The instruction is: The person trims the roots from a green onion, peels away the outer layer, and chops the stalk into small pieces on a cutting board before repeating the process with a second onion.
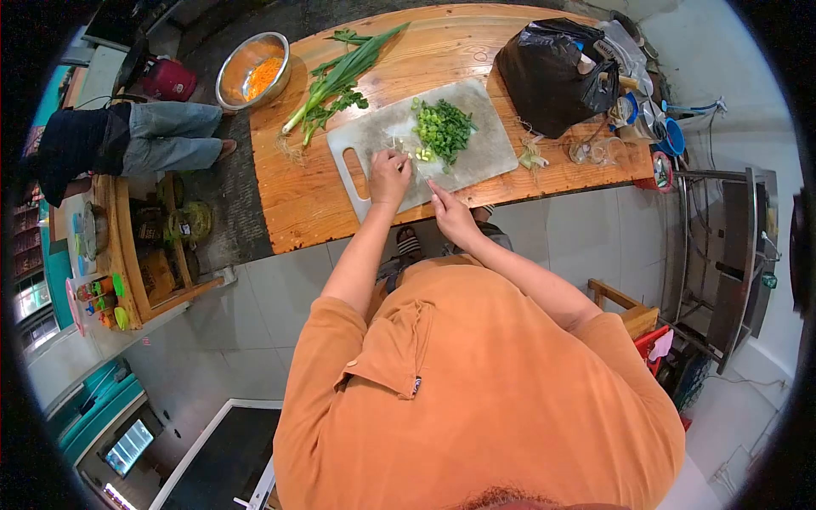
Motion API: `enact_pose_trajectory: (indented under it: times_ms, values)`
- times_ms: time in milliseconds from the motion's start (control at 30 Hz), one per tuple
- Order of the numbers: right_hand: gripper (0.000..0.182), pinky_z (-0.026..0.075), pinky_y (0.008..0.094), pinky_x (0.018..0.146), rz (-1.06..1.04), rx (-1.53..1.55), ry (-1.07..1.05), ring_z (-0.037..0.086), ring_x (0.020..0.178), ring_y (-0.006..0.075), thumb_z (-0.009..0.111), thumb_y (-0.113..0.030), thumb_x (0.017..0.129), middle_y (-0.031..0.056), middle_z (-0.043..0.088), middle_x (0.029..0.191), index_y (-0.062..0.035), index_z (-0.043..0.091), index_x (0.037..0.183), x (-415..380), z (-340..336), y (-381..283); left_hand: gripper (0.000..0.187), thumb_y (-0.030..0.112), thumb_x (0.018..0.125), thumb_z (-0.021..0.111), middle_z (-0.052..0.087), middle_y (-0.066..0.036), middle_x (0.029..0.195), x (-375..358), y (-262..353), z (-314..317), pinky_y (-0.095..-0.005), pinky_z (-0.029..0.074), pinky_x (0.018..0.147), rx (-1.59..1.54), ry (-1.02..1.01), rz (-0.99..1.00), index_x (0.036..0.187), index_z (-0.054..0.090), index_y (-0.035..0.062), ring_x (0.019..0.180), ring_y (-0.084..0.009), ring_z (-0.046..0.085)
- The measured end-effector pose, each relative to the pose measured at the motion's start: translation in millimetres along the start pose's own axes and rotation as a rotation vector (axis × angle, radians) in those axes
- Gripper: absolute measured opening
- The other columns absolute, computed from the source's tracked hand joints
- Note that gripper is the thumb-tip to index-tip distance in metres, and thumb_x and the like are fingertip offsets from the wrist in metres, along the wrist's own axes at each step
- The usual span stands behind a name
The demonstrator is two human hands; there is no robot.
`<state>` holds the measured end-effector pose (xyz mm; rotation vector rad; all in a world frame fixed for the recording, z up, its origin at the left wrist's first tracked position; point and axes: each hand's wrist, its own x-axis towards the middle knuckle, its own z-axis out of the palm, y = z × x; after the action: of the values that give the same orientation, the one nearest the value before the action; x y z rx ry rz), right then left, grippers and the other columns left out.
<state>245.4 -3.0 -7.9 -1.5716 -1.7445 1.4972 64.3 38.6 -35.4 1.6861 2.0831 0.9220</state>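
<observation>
"Containers?"
"I see orange shreds (263, 78) in the ten-o'clock bowl (230, 76)."
"Knife (423, 174)?"
"Over the board (493, 153), pointing lengthwise toward eleven; right grip (455, 219) clasps its handle, left grip (388, 180) I can't tell."

Fairly bright indoor light, strong fisheye bending, blackened corners, faint tabletop (450, 53) sheen

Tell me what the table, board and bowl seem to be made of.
Table: wood, probably varnished; grain and a slight sheen show.
Board: likely plastic, off-white and mostly matte, with a handle slot cut through.
Bowl: metal, perhaps stainless steel, by its shiny silver wall.
</observation>
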Motion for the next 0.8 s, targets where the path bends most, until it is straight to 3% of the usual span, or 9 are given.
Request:
enact_pose_trajectory:
  times_ms: [467,533,567,633,800]
  values:
    - [0.041,0.048,0.0431,0.098,-0.018,-0.054,0.006,0.059,0.117,0.0415,0.044,-0.023,0.106,0.0229,0.062,0.129,-0.0137,0.05,0.145,2.7,6.4,-8.4,0.011,0.011,0.082,0.073,0.071,-0.01,0.098,3.8,-7.0,-2.5,-0.0399,0.05,0.092,-0.058,-0.031,0.014,0.089,0.077,0.0034,0.102,-0.0305,0.062]
    - [0.041,0.049,0.0441,0.096,0.151,-0.078,-0.059,0.06,0.115,0.0422,0.045,-0.024,0.105,0.0238,0.063,0.126,-0.0139,0.05,0.145,2.4,2.8,-21.3,0.01,0.011,0.082,0.073,0.071,-0.011,0.098,5.1,-6.7,-1.4,-0.04,0.05,0.092,-0.049,-0.033,0.006,0.088,0.077,0.0033,0.102,-0.0309,0.062]
    - [0.041,0.049,0.0441,0.096,0.151,-0.078,-0.061,0.06,0.115,0.0422,0.045,-0.024,0.105,0.0238,0.063,0.126,-0.0139,0.05,0.145,5.5,7.4,-13.2,0.01,0.011,0.082,0.073,0.071,-0.011,0.098,5.1,-6.7,-0.8,-0.0401,0.05,0.092,-0.04,-0.037,-0.001,0.088,0.077,0.0033,0.102,-0.0313,0.062]
    - [0.041,0.049,0.0461,0.093,-0.085,-0.112,0.068,0.061,0.111,0.0436,0.046,-0.025,0.105,0.0249,0.065,0.121,-0.0155,0.05,0.145,14.3,18.8,5.6,0.01,0.011,0.082,0.073,0.071,-0.011,0.097,5.1,-6.4,-1.0,-0.0402,0.05,0.092,-0.039,-0.035,0.002,0.087,0.077,0.0034,0.101,-0.0315,0.062]
    - [0.041,0.049,0.0474,0.091,0.0,-0.111,0.013,0.062,0.108,0.0444,0.047,-0.025,0.105,0.0255,0.065,0.119,-0.0155,0.051,0.144,26.2,17.0,6.2,0.01,0.012,0.083,0.074,0.07,-0.011,0.096,4.4,-7.5,-2.1,-0.0407,0.05,0.091,-0.04,-0.017,0.043,0.086,0.077,0.0033,0.1,-0.0321,0.062]
